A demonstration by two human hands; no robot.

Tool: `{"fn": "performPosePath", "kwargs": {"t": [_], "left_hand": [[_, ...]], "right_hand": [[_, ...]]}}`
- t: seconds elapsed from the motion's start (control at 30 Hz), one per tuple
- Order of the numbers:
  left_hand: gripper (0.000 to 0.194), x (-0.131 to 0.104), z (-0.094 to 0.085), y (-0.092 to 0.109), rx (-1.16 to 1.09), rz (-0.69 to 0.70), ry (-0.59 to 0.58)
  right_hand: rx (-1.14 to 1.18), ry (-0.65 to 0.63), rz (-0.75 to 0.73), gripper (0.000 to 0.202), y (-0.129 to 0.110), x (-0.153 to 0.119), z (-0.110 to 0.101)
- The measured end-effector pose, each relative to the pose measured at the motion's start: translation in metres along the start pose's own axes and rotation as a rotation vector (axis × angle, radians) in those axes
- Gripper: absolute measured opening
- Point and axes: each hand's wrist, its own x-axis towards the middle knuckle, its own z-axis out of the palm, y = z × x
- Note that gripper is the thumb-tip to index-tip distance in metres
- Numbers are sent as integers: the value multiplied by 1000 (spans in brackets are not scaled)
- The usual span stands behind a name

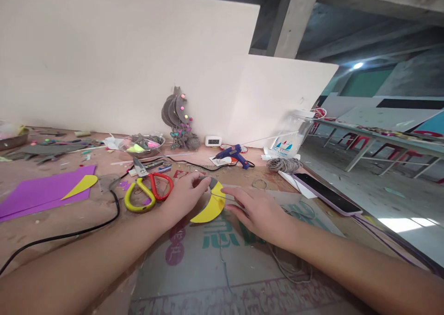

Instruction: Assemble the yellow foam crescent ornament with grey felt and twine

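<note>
A yellow crescent with grey yarn around its upper part is in front of me. My left hand grips its upper end between thumb and fingers. Close to its right edge is my right hand, index finger and thumb stretched out and apart. A thin strand runs from the crescent toward those fingers; whether they press on it I cannot tell. Loose grey yarn lies on the printed plastic sheet beneath. Left of my left hand are scissors with one yellow and one red handle.
Purple sheets with a yellow cut piece lie left, beside a black cable. Behind are a bowl of coloured bits, a grey decorated crescent, a small clock, and a blue glue gun. A yarn bundle and phone are right.
</note>
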Motion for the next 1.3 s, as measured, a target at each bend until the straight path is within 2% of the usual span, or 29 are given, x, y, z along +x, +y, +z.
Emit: {"fn": "performPosePath", "kwargs": {"t": [0.1, 0.2, 0.33, 0.47, 0.57, 0.77, 0.9, 1.3], "left_hand": [[31, 0, 0, 0, 18, -9, -23], [31, 1, 0, 0, 58, -8, -39], [31, -2, 0, 3, 74, 4, -44], [28, -4, 1, 5, 39, 53, -76], [28, -5, 1, 5, 71, 83, -101], [31, -5, 0, 5, 76, 16, -110], [28, -5, 0, 7, 50, -13, -84], [28, -3, 0, 4, 2, -5, -114]], "right_hand": [[-76, 16, -44, 21, 7, 1, -1], [-119, 13, -87, 24, 10, 2, -1], [-74, 29, -104, 24, 5, 4, 1], [4, 85, -56, 23, 3, 7, 2], [47, 122, 12, 21, 12, 8, 3], [119, 117, 161, 22, 33, 8, 13], [124, 103, 161, 22, 35, 7, 16], [140, 47, 179, 21, 37, 7, 19]]}}
